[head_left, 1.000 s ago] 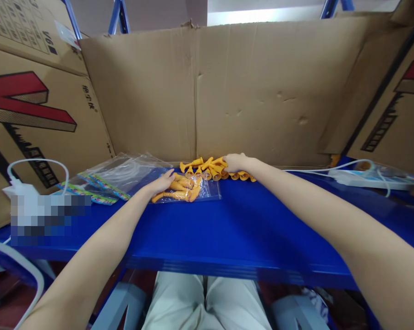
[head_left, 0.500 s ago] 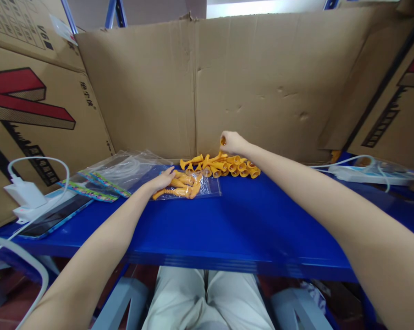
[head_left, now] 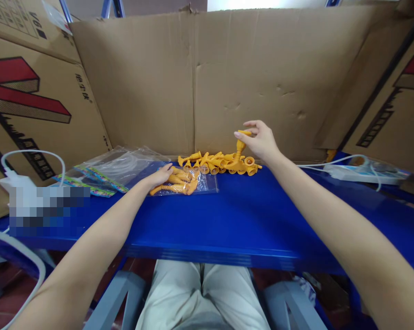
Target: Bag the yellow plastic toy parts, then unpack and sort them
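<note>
My right hand (head_left: 262,140) is raised over the pile, thumb and fingers closed round the flared top of a yellow plastic piece (head_left: 240,145). That piece hangs upright, its thin end pointing down at the pile. Under it lie several like yellow pieces (head_left: 213,166) with flared, cup-shaped ends, heaped against the cardboard. My left hand (head_left: 162,175) rests at the left end of a clear plastic bag (head_left: 212,185), its fingers closed on the bag's edge and partly hidden. Inside the bag lie several yellow pieces (head_left: 175,187) on their sides.
Flat clear bags with colourful strips (head_left: 103,181) lie left of my left hand. Farther left stands a white charger (head_left: 17,183) with a cable. A white power strip (head_left: 361,175) lies at the right. Cardboard walls (head_left: 255,82) border the blue table (head_left: 207,224) at the back and sides.
My right hand has moved right and turned, showing the yellow piece now upright in its fingers. The left hand stays at the bag. The whole view has shifted slightly.
</note>
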